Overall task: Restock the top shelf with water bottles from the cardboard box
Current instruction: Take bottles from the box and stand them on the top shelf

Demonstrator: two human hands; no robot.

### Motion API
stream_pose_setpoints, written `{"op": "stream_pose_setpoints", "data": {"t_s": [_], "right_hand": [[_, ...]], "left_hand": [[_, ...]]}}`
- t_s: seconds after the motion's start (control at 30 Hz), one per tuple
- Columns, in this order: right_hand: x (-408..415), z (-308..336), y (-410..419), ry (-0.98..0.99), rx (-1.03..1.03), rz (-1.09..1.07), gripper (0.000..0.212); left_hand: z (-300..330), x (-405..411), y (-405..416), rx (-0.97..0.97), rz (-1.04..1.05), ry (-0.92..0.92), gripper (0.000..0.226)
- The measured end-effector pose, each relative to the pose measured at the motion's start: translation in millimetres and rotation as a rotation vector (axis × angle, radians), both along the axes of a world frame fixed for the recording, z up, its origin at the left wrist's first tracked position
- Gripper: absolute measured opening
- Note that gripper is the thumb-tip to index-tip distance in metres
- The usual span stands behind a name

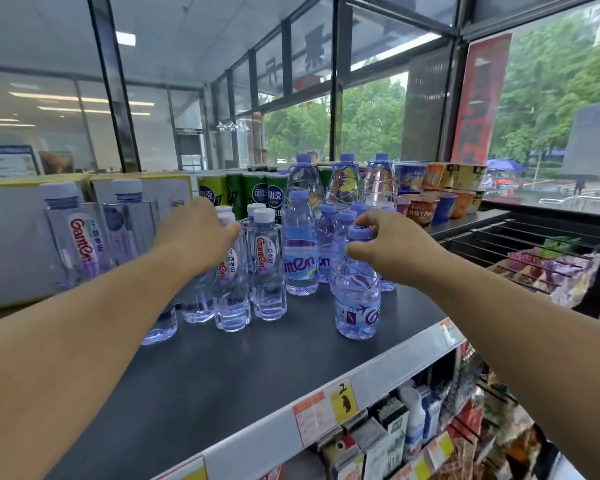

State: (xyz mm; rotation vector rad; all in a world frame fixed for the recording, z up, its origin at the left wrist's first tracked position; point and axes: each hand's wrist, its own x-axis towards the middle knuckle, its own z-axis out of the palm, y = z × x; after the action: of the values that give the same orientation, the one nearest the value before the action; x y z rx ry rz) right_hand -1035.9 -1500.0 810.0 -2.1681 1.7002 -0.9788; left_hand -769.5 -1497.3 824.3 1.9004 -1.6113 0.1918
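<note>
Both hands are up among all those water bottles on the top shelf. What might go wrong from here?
The left hand reaches over tightly packed white-capped bottles; a nudge might topple several together. The purple-capped bottle under the right hand stands nearest the shelf front, so a bump could send it over the edge.

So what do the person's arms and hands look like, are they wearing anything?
Both arms are bare as far up as the picture shows: no sleeves in view. The left hand and right hand wear no gloves, and I see no rings, watch or bracelet on either wrist. No markings show.
</note>
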Motion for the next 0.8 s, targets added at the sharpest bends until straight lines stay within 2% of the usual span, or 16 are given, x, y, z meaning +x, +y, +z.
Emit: {"op": "stream_pose_setpoints", "data": {"t_s": [0.13,0.23,0.43,0.6,0.73,0.8], "right_hand": [[0.0,-14.4,4.9,-0.016,0.140,0.038,0.067],[1.1,-20.9,1.8,-0.039,0.130,0.040,0.075],[-19.8,-21.2,-11.2,0.020,0.067,-0.096,0.074],[-48.0,-27.0,-30.8,0.000,0.050,-0.234,0.086],[-60.1,-31.3,-45.8,-0.060,0.058,-0.262,0.067],[-63.0,-32.4,-51.4,-0.046,0.072,-0.282,0.069]], "left_hand": [[-3.4,-17.8,16.5,-0.153,-0.001,0.034,0.043],[-5.6,-36.2,26.9,-0.265,-0.100,0.028,0.032],[-22.2,-55.5,39.6,-0.276,-0.247,-0.027,0.010],[-37.4,-47.4,44.6,-0.273,-0.275,-0.041,0.006],[-46.4,-38.3,47.3,-0.266,-0.265,-0.029,0.004],[-49.0,-35.3,49.0,-0.256,-0.260,-0.031,0.004]]}}
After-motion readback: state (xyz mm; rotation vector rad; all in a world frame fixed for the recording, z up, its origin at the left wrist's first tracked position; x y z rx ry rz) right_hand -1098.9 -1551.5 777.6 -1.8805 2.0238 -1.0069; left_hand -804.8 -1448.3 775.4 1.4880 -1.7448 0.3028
